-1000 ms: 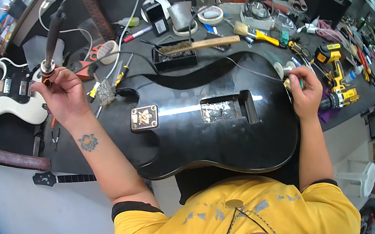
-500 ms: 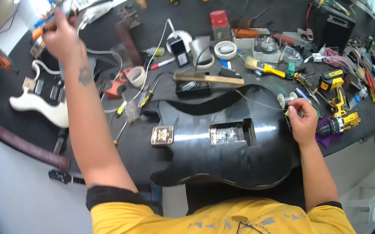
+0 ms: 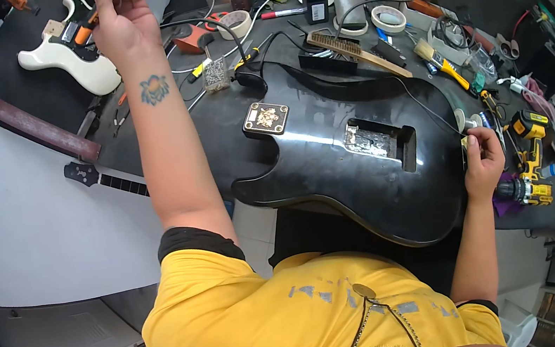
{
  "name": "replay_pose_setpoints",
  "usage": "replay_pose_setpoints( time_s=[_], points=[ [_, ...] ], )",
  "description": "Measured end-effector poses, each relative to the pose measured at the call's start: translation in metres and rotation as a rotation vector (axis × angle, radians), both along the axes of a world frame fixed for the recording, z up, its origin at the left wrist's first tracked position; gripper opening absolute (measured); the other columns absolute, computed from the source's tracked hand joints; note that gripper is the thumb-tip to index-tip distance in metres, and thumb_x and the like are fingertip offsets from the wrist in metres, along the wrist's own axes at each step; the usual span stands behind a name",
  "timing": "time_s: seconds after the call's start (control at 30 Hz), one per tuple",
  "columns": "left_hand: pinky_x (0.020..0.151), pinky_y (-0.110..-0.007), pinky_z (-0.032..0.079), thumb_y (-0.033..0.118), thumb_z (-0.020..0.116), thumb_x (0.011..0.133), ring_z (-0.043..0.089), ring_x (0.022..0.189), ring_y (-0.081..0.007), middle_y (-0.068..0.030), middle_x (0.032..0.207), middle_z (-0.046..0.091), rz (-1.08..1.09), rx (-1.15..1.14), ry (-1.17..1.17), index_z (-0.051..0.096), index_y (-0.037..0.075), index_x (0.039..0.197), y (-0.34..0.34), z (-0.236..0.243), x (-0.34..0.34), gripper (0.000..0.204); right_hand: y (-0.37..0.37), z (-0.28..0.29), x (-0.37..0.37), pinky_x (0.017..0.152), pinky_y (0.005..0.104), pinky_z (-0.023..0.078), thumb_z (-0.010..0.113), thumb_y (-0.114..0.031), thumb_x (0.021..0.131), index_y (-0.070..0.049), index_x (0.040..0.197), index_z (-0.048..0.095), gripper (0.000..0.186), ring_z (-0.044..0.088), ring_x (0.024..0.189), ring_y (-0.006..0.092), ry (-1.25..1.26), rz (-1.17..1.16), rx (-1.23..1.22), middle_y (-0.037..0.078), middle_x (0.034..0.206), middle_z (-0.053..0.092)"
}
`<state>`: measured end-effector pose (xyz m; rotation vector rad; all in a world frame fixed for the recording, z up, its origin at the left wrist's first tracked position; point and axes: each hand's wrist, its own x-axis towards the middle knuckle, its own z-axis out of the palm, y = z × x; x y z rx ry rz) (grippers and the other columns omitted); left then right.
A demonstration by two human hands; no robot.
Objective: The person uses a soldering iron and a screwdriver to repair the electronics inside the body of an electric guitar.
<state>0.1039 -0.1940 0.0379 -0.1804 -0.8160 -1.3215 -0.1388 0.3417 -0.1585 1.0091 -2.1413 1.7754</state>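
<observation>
Blk gtr body (image 3: 343, 164) at approx. 2–3 o'clock, looks part-done: metal plate (image 3: 265, 118) on, cavity (image 3: 369, 143) uncovered.
R hand (image 3: 483, 162), 3 o'clock: thumb + finger together by thin wire (image 3: 441, 119), can't tell if gripped; L hand (image 3: 127, 35), 11 o'clock, clamped on orange-handled tool (image 3: 83, 34).

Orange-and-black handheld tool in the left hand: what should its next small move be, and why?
Probably, the left hand should bring the orange-and-black handheld tool toward the glossy black guitar body. The tool is up by the white guitar body, at the picture's top edge, while the right hand, at the black body's edge, appears to pinch a thin grey wire.
</observation>
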Motion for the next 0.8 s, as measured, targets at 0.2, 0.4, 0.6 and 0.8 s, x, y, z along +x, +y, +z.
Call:
replay_pose_setpoints(
  time_s=[0.2,0.4,0.6,0.8],
  points=[
    [0.080,-0.038,0.061,0.016,0.065,0.103,0.072,0.090,-0.0268,-0.0168,0.096,0.073,-0.214,0.073,0.034,0.066,-0.002,0.102,-0.017,-0.054,0.003,0.017,-0.046,0.093,0.064,0.072,0.0308,0.044,0.074,-0.005,0.079,-0.003,0.091,0.066,0.015,0.058,0.076,0.0207,0.434,0.400,0.398,0.007,0.083,0.061],
    [0.075,-0.033,0.063,0.001,0.067,0.098,0.073,0.083,-0.0225,-0.0101,0.093,0.073,-0.180,0.129,0.059,0.068,0.004,0.102,0.022,-0.071,-0.004,0.005,-0.202,0.128,0.164,0.078,0.0393,0.045,0.071,-0.016,0.079,-0.009,0.084,0.061,0.013,0.059,0.089,0.0253,0.993,0.924,0.669,0.007,0.084,0.059],
    [0.080,-0.032,0.062,0.004,0.068,0.099,0.073,0.086,-0.0210,-0.0098,0.096,0.071,-0.102,-0.057,0.135,0.062,0.004,0.106,0.076,-0.035,0.024,0.009,-0.395,0.062,0.191,0.089,0.0419,0.049,0.066,-0.021,0.086,-0.008,0.100,0.070,0.020,0.063,0.103,0.0311,1.221,1.038,0.352,0.012,0.107,0.067],
    [0.086,-0.038,0.062,0.007,0.068,0.100,0.073,0.091,-0.0277,-0.0139,0.104,0.072,-0.069,0.066,0.145,0.061,0.003,0.110,0.065,-0.038,0.037,0.012,-0.484,0.018,0.257,0.081,0.0346,0.048,0.056,-0.015,0.097,-0.005,0.113,0.061,0.019,0.062,0.097,0.0241,1.514,0.886,0.283,0.010,0.099,0.060]
  ],
)
